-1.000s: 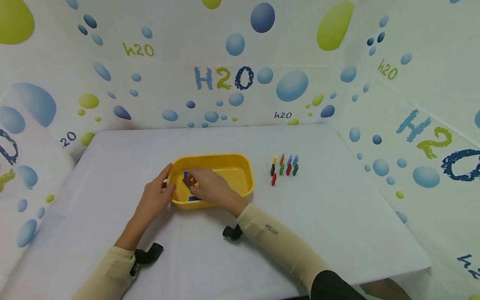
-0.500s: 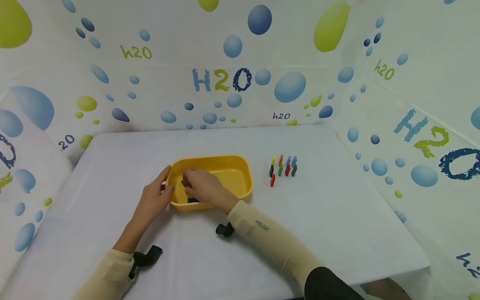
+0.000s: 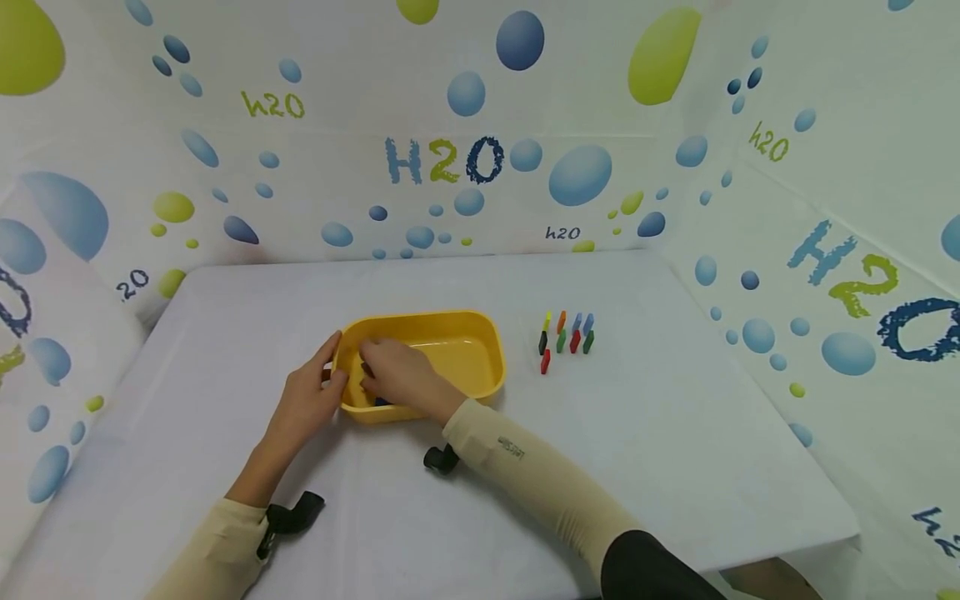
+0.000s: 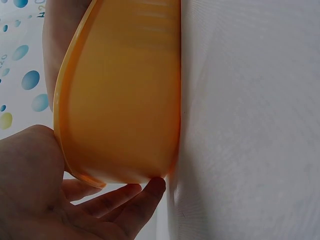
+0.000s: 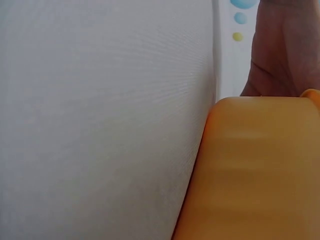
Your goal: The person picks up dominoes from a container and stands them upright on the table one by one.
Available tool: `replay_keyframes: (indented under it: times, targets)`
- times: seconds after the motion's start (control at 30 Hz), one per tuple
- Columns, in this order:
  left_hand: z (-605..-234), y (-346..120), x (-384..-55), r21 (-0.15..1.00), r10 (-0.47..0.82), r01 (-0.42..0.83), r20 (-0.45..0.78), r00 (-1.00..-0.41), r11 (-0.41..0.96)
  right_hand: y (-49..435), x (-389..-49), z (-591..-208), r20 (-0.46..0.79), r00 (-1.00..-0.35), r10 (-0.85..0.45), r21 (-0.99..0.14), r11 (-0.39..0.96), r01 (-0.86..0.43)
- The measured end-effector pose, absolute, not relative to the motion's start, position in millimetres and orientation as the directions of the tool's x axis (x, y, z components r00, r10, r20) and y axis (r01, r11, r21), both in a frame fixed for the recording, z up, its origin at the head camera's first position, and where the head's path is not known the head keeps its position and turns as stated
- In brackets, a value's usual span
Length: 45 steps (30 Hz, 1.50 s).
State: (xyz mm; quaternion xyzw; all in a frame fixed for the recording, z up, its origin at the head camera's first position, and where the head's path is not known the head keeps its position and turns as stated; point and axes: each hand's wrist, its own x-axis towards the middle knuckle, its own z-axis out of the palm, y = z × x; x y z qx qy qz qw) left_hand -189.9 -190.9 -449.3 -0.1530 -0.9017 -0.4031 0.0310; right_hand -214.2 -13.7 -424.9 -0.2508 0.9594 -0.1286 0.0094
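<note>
A yellow plastic tray [image 3: 459,358] stands on the white tabletop in the head view. My left hand [image 3: 309,393] holds its left end, thumb by the rim and fingertips against the outer wall in the left wrist view. My right hand [image 3: 403,373] reaches over the near side into the tray's left part. Its curled fingers pinch a small dark brown block [image 3: 367,368], mostly covered by them. Part of a blue block [image 3: 381,402] shows below that hand, inside the tray. The right wrist view has the tray's outer wall [image 5: 255,165] and a palm beyond it.
Right of the tray, several small coloured blocks [image 3: 561,340] stand upright in short rows: yellow, orange, blue, black, green and red. A printed sheet [image 3: 465,200] rises behind the table. Black wrist cameras [image 3: 296,515] stick out from both sleeves.
My right hand has moved slightly left and deeper into the tray with the brown block, which is now more hidden. The left hand keeps its place at the tray's end.
</note>
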Motion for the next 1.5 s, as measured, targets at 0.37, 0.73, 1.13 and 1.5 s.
replay_keyframes:
  times: [0.37, 0.73, 1.13, 1.5]
  targets:
    - [-450, -190, -191, 0.714, 0.244, 0.297, 0.181, -0.953, 0.634, -25, -221, -429, -0.018, -0.896, -0.443, -0.121, 0.891, -0.438]
    - [-452, -191, -190, 0.722, 0.247, 0.304, 0.188, -0.951, 0.622, -20, -222, -430, -0.003, -0.869, -0.495, -0.194, 0.853, -0.485]
    - [-447, -189, -187, 0.725, 0.246, 0.291, 0.172, -0.954, 0.624, -17, -222, -432, 0.016, -0.864, -0.503, -0.238, 0.837, -0.492]
    - [-449, -189, -189, 0.725, 0.245, 0.292, 0.174, -0.954, 0.624, -15, -221, -432, 0.044, -0.864, -0.502, -0.320, 0.812, -0.488]
